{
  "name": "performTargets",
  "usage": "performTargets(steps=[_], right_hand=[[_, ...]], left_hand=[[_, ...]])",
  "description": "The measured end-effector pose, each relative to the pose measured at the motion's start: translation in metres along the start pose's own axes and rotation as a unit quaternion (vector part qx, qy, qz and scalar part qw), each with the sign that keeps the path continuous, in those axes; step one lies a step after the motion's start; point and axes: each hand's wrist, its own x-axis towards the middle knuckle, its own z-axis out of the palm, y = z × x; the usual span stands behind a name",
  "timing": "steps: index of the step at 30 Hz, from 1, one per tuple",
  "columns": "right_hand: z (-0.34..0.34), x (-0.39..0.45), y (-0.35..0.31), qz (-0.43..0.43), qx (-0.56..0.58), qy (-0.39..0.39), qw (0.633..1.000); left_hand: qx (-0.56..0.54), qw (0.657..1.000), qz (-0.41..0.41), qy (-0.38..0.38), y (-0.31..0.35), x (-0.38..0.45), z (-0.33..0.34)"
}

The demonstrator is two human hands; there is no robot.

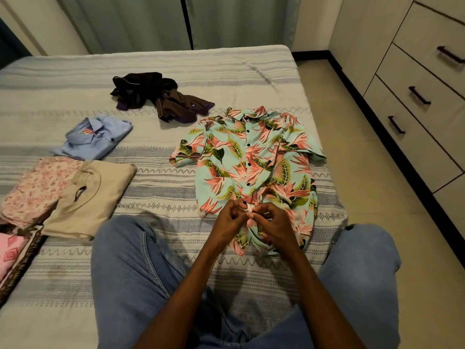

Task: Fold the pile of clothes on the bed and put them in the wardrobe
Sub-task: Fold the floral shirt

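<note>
Folded beige top (91, 197) and blue shirt (97, 139) lie left on the bed (226, 71); lower centre, left hand (230, 221) and right hand (273, 222) pinch the floral shirt (251, 159) at its front opening, fingers curled.

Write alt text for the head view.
Both hands, left hand and right hand, pinch the front placket of a floral shirt spread on the bed. Folded clothes lie left; a dark crumpled garment sits beyond.
</note>
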Motion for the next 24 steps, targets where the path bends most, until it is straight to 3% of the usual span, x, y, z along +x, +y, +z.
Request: performTargets(steps=[3,5,8,11,19,24], right_hand=[[-0.005,-0.003,0.002,0.004,-0.122,-0.011,0.992],[-0.009,-0.006,-0.001,0.004,-0.192,-0.022,0.981],[-0.015,-0.003,-0.004,0.024,-0.197,0.001,0.980],[-0.024,0.011,-0.004,0.044,-0.171,0.051,0.983],[-0.056,0.113,-0.017,0.028,-0.234,0.038,0.971],[-0.078,0.217,-0.020,0.001,-0.289,0.010,0.957]], left_hand=[[-0.003,1.000,-0.031,0.007,-0.002,0.000,-0.001],[0.037,0.998,-0.027,0.053,-0.003,0.000,0.000],[0.099,0.984,0.005,0.151,0.001,0.004,-0.004],[0.122,0.976,0.050,0.172,0.013,0.014,-0.011],[0.194,0.967,0.101,0.126,0.057,0.114,-0.022],[0.338,0.929,0.123,0.086,0.071,0.217,-0.041]])
